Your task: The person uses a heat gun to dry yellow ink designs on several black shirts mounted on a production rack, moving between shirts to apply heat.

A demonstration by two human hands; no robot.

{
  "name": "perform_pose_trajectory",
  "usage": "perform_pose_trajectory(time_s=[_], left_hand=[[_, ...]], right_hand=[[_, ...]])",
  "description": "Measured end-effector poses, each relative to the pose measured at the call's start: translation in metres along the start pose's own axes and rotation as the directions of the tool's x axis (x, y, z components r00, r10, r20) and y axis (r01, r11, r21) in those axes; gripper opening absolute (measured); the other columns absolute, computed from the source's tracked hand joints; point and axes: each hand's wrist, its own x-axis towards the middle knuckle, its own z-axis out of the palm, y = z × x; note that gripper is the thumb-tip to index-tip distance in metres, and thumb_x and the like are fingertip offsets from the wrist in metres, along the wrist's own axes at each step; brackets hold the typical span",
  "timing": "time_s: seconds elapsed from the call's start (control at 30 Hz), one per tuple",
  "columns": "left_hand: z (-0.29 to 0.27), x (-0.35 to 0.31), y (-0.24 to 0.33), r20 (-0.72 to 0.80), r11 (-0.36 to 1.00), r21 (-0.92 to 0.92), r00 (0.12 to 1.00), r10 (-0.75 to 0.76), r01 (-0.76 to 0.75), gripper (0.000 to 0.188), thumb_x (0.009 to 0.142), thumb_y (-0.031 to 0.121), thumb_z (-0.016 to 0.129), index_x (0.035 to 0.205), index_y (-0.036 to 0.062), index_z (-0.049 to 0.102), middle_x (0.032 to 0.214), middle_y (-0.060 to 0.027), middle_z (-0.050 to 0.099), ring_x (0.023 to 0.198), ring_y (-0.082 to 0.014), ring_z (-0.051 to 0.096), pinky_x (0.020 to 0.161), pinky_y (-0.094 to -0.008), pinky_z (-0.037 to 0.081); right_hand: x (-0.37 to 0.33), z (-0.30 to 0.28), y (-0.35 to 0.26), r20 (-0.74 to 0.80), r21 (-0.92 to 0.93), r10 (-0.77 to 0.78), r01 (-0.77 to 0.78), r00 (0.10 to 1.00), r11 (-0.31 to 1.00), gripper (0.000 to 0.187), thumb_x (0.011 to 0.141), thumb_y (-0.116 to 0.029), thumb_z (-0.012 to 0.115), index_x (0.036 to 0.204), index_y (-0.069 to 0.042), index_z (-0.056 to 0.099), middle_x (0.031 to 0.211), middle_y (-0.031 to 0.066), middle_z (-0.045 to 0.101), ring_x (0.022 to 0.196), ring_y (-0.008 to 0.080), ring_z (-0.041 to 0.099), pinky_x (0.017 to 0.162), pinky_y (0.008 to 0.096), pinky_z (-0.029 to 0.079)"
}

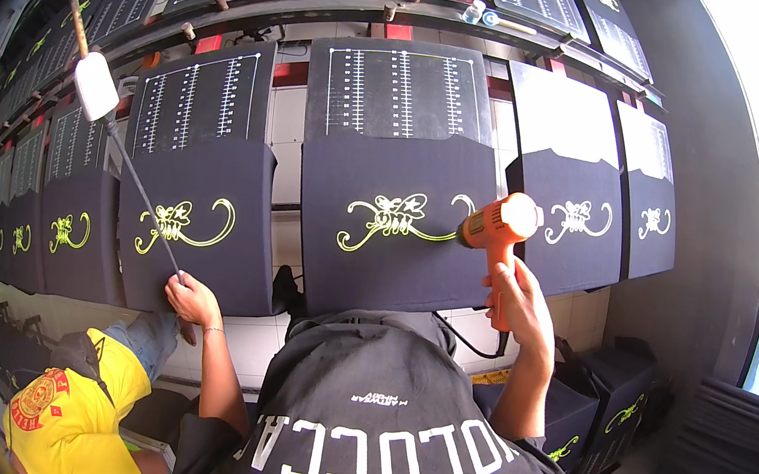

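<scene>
My right hand (525, 310) is wrapped round the handle of an orange heat gun (507, 222). Its dark nozzle points left, close over the right end of the yellow-green printed design (396, 220) on the dark fabric (385, 271) in front of me. That fabric is pulled over the lower part of a black board (402, 88) with white ruler marks. My left hand (194, 299) is closed on a dark cord (145, 182), which runs up to a white block-shaped connector (97, 87). Behind the cord lies a neighbouring printed fabric (197, 257).
Rows of similar boards stretch left and across the far side, along a metal rail (331, 11) with pegs. A person in a yellow shirt (78, 418) is low at the left. Printed dark fabric pieces (610, 407) hang at right. A black cord (470, 345) trails below the heat gun.
</scene>
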Motion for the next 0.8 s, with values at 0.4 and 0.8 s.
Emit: perform_pose_trajectory(time_s=[0.4, 0.8], left_hand=[[-0.003, -0.001, 0.001, 0.014, 1.0, 0.013, 1.0, -0.004, 0.004, 0.032, 0.099, 0.028, 0.051, 0.103, -0.0006, 0.064, 0.101, -0.0176, 0.063, 0.097, -0.0382, 0.06, 0.085, -0.0491, 0.046], [-0.005, -0.001, 0.006, 0.03, 0.999, 0.004, 0.998, -0.051, 0.051, 0.032, 0.098, 0.028, 0.052, 0.102, -0.0011, 0.064, 0.102, -0.0173, 0.063, 0.098, -0.0378, 0.06, 0.086, -0.0495, 0.045]], right_hand=[[-0.006, 0.007, 0.0, 0.139, 0.008, 0.008, -0.009, 0.99, 1.0, 0.038, 0.103, -0.031, 0.052, 0.127, -0.002, 0.054, 0.092, 0.0058, 0.062, 0.068, 0.009, 0.059, 0.058, 0.0259, 0.053], [0.0, 0.023, -0.009, 0.211, -0.028, -0.02, 0.027, 0.977, 0.999, 0.039, 0.104, -0.033, 0.052, 0.13, -0.004, 0.053, 0.093, 0.005, 0.062, 0.068, 0.0085, 0.056, 0.057, 0.0262, 0.052]])
